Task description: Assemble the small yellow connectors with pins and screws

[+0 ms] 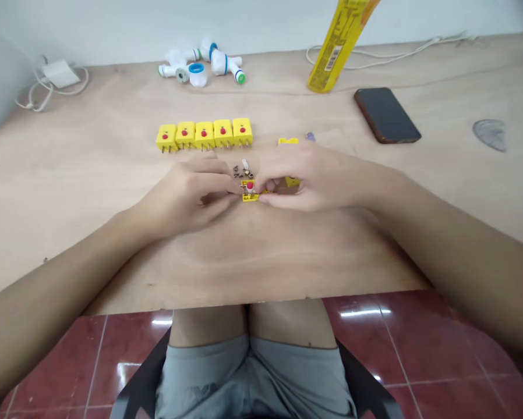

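Between my two hands lies a small yellow plug housing [250, 198] with its inside showing and a red-topped white part [250, 187] in it. My left hand [198, 189] pinches its left edge, thumb and fingertips together beside a metal pin. From the other side my right hand [296, 177] grips the right edge between thumb and fingers; its fingertips are partly hidden. Small metal screws and fittings [246, 173] lie just beyond the housing. More yellow plug pieces [292, 181] show under and behind my right hand, partly covered by it.
Several finished-looking yellow plugs [204, 135] with red dots stand in a row farther back. Behind them are white and blue plastic fittings [197, 73]. A yellow packet [338, 46], a phone [386, 115] and a white adapter with cable [60, 74] are on the wooden table [200, 267].
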Demonstrator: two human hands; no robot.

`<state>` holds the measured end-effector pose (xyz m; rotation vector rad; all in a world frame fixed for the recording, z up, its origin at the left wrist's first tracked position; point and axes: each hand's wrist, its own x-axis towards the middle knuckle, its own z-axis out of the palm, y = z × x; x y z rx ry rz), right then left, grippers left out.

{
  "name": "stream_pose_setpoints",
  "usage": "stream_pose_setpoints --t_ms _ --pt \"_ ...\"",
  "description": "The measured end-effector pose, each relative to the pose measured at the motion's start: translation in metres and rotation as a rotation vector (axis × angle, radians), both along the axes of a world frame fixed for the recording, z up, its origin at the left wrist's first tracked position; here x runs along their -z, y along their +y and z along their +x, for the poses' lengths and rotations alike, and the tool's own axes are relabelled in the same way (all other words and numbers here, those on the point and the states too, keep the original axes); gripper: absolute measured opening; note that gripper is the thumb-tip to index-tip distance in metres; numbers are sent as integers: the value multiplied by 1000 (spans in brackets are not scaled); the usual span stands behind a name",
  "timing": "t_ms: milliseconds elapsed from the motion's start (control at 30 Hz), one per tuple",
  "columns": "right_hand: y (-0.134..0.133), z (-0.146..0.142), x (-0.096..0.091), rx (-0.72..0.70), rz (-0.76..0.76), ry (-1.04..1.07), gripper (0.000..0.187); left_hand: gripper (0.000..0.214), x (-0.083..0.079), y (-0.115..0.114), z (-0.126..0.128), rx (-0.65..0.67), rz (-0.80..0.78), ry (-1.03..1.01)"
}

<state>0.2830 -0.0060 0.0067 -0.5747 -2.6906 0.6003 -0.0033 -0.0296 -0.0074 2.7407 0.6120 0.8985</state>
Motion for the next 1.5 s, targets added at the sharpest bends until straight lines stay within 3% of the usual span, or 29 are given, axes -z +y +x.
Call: stream_pose_setpoints --t_ms 433,900,1300,1500 --pt "0 1 2 3 3 27 7 13 0 -1 0 -28 -32 -15" --pt "2 -2 3 -38 -144 88 6 13 2 1 0 10 -12 -5" --pt "4 -3 5 -51 -36 81 10 13 -1 2 -1 41 -11 -1" --pt "3 -5 5 -49 -42 73 12 23 -6 0 1 51 24 82"
